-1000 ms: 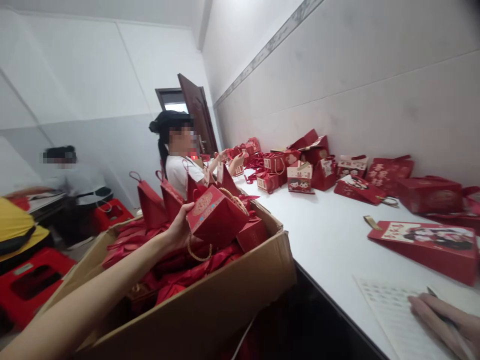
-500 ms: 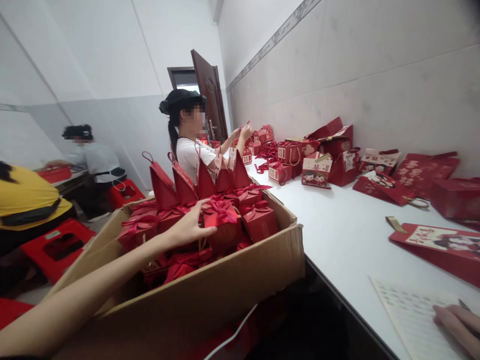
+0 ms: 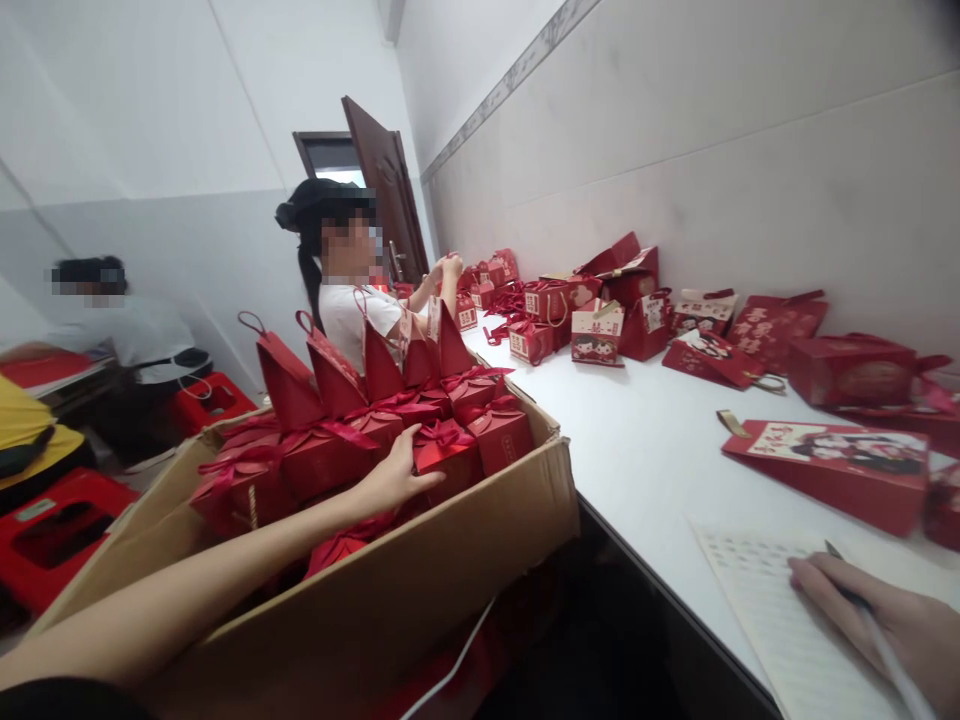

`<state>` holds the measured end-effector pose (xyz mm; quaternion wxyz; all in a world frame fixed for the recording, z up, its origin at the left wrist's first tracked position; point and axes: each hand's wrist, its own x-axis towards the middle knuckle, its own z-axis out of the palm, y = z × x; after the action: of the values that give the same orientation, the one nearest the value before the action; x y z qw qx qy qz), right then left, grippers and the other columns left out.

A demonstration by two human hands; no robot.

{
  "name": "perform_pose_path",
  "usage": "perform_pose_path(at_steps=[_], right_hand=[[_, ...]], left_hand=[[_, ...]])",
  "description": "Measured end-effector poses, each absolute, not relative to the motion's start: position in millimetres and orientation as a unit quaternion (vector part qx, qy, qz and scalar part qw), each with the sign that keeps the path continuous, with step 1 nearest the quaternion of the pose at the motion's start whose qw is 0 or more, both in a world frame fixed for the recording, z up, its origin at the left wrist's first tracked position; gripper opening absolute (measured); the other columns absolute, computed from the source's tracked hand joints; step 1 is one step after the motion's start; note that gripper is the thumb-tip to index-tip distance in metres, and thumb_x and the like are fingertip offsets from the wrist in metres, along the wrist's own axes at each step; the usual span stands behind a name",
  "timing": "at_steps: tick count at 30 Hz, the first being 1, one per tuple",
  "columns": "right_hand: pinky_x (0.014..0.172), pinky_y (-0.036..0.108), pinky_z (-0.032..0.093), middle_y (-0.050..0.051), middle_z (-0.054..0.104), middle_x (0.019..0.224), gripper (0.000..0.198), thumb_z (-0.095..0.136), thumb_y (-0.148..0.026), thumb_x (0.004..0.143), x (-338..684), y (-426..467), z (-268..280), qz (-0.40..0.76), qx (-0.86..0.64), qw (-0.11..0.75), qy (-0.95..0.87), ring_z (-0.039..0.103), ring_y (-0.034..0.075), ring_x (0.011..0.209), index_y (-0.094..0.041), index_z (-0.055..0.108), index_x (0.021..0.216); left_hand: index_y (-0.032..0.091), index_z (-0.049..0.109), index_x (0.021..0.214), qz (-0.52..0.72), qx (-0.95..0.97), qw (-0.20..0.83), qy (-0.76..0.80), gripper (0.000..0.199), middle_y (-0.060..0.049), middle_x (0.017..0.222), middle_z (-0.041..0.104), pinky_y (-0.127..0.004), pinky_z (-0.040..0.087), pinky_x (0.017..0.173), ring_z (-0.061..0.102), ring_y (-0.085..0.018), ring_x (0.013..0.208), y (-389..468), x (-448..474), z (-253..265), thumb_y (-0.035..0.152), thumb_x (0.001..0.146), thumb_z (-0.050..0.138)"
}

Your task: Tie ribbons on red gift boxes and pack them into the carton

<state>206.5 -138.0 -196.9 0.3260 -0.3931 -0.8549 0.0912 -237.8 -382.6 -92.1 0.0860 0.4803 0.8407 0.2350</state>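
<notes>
Step in hand, as I judge it: handling one box within the carton [image 3: 450, 565], pen ready.

Item: my left hand [image 3: 390, 478], inside the carton, thumb and forefinger apart against the ribboned box [image 3: 450, 462]; remaining fingers partly hidden, grip not determinable. Box upright, toward the carton's right end, among others. Next move would call for a light touch, sparing the bow.

Item: my right hand [image 3: 885, 620], right of the carton, closed round a pen [image 3: 896, 668], over a marked paper sheet [image 3: 739, 570].

Surroundings: red stool [image 3: 97, 490] and person in yellow [image 3: 56, 440], left of the carton; co-worker in white [image 3: 154, 325], beyond those; second co-worker [image 3: 352, 300], behind the carton; door [image 3: 379, 170], ajar, farther back. White worktop [image 3: 622, 450], right of the carton, bearing assorted red gift bags [image 3: 547, 300], along a pale wall [image 3: 675, 150].
</notes>
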Motion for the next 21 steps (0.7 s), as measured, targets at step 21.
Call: perform_pose_path(at_steps=[21], right_hand=[[0.044,0.022,0.038,-0.004,0.052,0.053,0.041,0.031,-0.055,0.091,188.4,-176.4,-144.9,0.365,-0.400,0.338,-0.769,0.047,0.011,0.041,-0.019,0.049,0.091]], left_hand=[[0.012,0.038,0.130,-0.012,0.948,0.086,0.305,0.067,-0.019,0.141,0.032,-0.048,0.033,0.101,0.031,-0.036,0.128,-276.3,-3.3,-93.4,0.032,0.070,0.063]])
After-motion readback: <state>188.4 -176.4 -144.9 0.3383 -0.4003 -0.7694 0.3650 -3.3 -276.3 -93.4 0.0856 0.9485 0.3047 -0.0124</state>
